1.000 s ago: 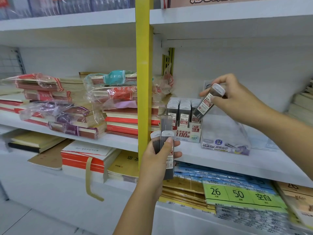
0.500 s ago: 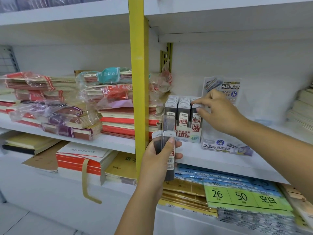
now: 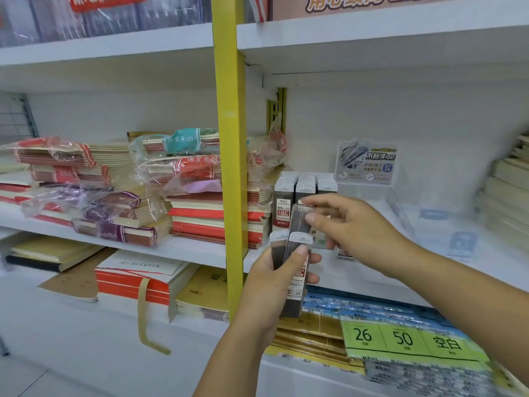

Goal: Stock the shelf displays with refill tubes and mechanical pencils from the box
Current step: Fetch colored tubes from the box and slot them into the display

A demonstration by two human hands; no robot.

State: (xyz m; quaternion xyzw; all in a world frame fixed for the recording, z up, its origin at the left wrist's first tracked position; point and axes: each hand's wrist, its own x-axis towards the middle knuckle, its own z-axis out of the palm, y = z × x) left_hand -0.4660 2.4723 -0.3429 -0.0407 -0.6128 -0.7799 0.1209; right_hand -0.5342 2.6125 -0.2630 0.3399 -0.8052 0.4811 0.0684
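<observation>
My left hand (image 3: 272,285) holds a small bunch of dark refill tubes (image 3: 294,270) with white caps, upright, in front of the yellow shelf post. My right hand (image 3: 349,227) has thumb and fingers pinched on the top of one more tube (image 3: 300,222) at the back of that bunch. Behind them, on the middle shelf, a display box (image 3: 303,187) stands full of the same tubes in three rows. To its right is a clear plastic display (image 3: 400,202) with a printed backing card, looking almost empty.
The yellow upright post (image 3: 229,167) divides the shelf bays just left of my hands. Wrapped stacks of notebooks (image 3: 183,179) fill the middle shelf on the left. Green label packs (image 3: 400,336) lie on the lower shelf; paper stacks (image 3: 509,190) stand far right.
My right hand put its tube into the display box, then came back down to the bunch in my left hand and now pinches another tube. The left hand stayed put.
</observation>
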